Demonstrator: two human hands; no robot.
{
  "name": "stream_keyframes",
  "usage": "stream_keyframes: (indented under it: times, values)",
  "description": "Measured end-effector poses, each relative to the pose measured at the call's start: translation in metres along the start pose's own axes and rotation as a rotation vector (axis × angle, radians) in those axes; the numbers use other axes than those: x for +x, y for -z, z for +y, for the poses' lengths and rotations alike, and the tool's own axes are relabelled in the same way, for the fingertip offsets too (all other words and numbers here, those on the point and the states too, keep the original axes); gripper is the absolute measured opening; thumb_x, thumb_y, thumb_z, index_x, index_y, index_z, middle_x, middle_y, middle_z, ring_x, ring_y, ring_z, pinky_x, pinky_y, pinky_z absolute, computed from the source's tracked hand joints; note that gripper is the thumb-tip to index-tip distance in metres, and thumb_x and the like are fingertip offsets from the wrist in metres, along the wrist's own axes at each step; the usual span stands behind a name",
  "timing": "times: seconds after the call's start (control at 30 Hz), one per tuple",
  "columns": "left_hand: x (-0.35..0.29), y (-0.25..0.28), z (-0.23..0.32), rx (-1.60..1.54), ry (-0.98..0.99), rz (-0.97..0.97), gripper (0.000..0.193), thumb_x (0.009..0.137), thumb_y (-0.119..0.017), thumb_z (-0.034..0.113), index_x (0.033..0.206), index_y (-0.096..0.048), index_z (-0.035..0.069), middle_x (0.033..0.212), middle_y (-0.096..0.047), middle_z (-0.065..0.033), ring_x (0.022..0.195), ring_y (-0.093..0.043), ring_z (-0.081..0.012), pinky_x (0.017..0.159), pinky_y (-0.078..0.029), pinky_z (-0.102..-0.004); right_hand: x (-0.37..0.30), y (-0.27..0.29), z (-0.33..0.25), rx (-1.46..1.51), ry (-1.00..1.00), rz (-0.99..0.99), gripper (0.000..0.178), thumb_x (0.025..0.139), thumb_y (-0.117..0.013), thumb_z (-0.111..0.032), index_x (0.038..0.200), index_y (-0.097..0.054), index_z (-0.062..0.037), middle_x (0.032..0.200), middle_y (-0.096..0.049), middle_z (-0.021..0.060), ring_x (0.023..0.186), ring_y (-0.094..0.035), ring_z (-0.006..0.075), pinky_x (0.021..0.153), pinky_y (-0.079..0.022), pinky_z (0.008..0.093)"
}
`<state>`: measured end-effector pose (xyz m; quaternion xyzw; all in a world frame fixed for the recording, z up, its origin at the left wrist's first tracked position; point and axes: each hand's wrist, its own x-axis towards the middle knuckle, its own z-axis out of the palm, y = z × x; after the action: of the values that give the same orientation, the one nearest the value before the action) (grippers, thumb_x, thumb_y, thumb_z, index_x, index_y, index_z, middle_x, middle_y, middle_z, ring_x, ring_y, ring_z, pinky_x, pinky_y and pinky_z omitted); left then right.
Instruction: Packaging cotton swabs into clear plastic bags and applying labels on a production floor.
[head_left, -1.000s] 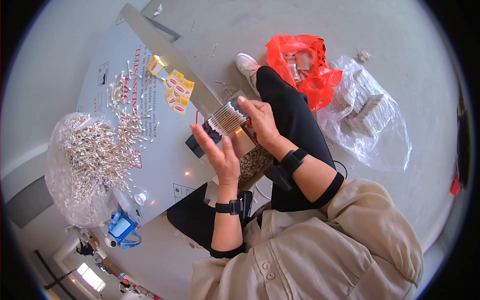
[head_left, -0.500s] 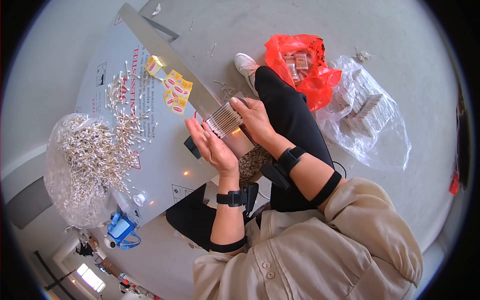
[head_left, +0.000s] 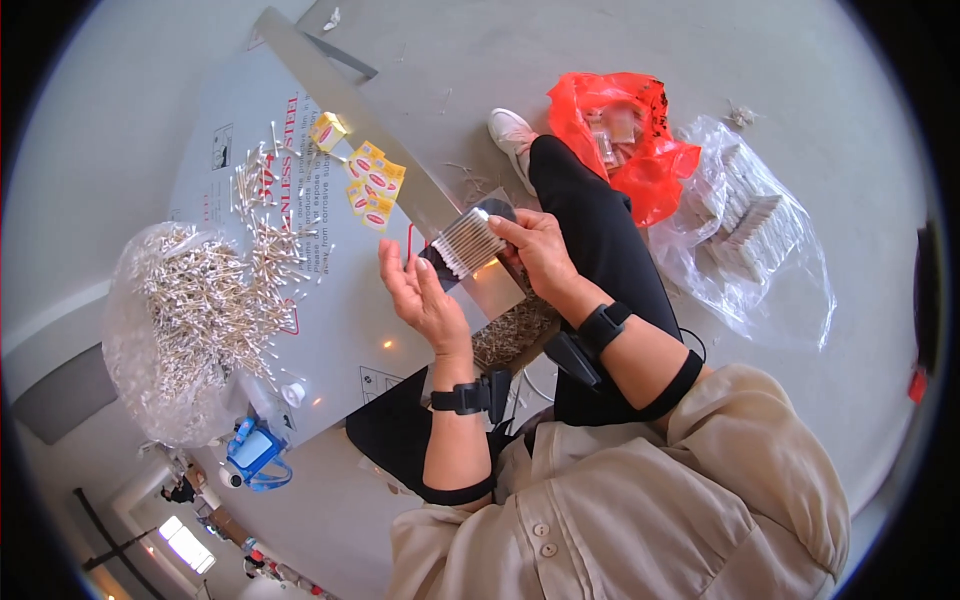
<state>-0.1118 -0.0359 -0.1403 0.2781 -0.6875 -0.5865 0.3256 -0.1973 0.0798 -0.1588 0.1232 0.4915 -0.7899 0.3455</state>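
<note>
Several swabs [head_left: 467,244] in half-curled right hand [head_left: 543,254]

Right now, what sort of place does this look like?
Probably a small hand-packing workshop: loose cotton swabs heaped on a table, a row of swabs held in the right hand, and a clear bag of white bundles on the floor.

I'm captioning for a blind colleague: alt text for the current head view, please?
A person's right hand holds a row of cotton swabs, the left hand open beside it. Loose cotton swabs spill from a clear plastic bag on a table; a red bag and another clear bag lie on the floor.
</note>
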Motion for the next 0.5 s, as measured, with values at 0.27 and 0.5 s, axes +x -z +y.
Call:
stream_keyframes:
  times: [0.27, 0.5]
  values:
    - [0.092, 0.033, -0.010, 0.627, -0.047, -0.014, 0.022, 0.087, -0.064, 0.007, 0.107, -0.061, -0.001, 0.108, -0.057, -0.0126, 0.103, -0.052, -0.0277, 0.087, -0.046, -0.0380, 0.004, 0.006, 0.001, 0.058, -0.129, 0.021, 0.020, 0.091, -0.067, -0.021, 0.077, -0.065, -0.0075, 0.062, -0.054, -0.0044, 0.049, -0.042, 0.0031, 0.045, -0.032, 0.0191]
    - [0.128, 0.023, -0.001, 1.005, 0.151, -0.134, 0.043, 0.070, -0.083, 0.019, 0.104, -0.063, 0.002, 0.113, -0.056, -0.0154, 0.109, -0.052, -0.0328, 0.094, -0.043, -0.0449, 0.006, 0.005, 0.001, 0.046, -0.158, 0.055, 0.018, 0.091, -0.067, -0.020, 0.079, -0.067, -0.0071, 0.064, -0.057, -0.0033, 0.050, -0.043, 0.0035, 0.045, -0.032, 0.0190]
